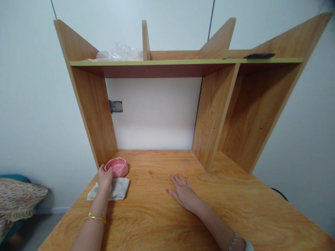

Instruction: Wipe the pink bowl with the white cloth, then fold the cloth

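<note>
Pink faceted bowl point(120, 170): on the table point(157, 219), left rear; near-left rim gripped between thumb and fingers of the left hand point(105, 177). Left forearm: extended forward from the lower edge, wrist passing over the cloth, gold bracelet point(95, 217) worn. Right hand point(184, 192): palm down on the table, fingers slightly spread and pointing to the rear, holding nothing; forearm slanting in from lower right. Pale folded cloth point(120, 188): just in front of the bowl, partly hidden by the left wrist. Wooden left side panel point(91, 115): upright just beyond the left hand, bounding the bowl's space on that side. Wooden divider point(216, 118): upright, beyond the right hand, farther right. Wall box point(116, 106): open, blue wire visible, behind. Shelf point(170, 62): overhead, green-edged; bearing clear plastic point(119, 54), left, and a flat dark item point(259, 55), right.
</note>
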`<action>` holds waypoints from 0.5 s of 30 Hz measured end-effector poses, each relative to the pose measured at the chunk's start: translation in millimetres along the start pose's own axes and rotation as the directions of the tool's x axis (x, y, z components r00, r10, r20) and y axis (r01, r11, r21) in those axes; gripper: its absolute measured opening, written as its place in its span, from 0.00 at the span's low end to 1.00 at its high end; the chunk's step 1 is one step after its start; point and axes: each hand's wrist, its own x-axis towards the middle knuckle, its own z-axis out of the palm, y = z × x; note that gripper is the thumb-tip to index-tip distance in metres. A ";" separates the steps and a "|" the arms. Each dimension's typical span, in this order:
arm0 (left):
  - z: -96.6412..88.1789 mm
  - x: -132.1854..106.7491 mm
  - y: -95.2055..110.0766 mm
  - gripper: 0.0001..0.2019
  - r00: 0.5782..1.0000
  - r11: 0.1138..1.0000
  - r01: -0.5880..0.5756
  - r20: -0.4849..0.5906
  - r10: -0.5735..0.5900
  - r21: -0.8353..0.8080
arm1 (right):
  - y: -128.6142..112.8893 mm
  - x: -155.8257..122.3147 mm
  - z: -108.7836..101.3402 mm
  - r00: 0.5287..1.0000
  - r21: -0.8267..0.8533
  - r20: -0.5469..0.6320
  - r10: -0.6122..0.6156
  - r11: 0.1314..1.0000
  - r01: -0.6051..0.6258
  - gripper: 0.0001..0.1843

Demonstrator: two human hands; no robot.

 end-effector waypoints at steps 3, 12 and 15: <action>-0.2 1.4 -0.3 0.12 0.995 0.995 0.089 0.054 -0.086 -0.050 | -0.3 -0.4 -0.2 1.000 0.000 0.000 0.001 1.000 -0.001 0.37; -3.8 -12.6 18.3 0.15 0.998 0.991 0.015 0.056 -0.007 -0.133 | -0.8 -0.3 -0.8 1.000 -0.023 0.014 0.006 1.000 -0.006 0.36; -2.3 -18.2 31.0 0.19 0.996 0.986 -0.090 0.009 0.092 -0.138 | -0.5 0.3 -0.5 1.000 -0.026 0.027 0.016 1.000 -0.015 0.37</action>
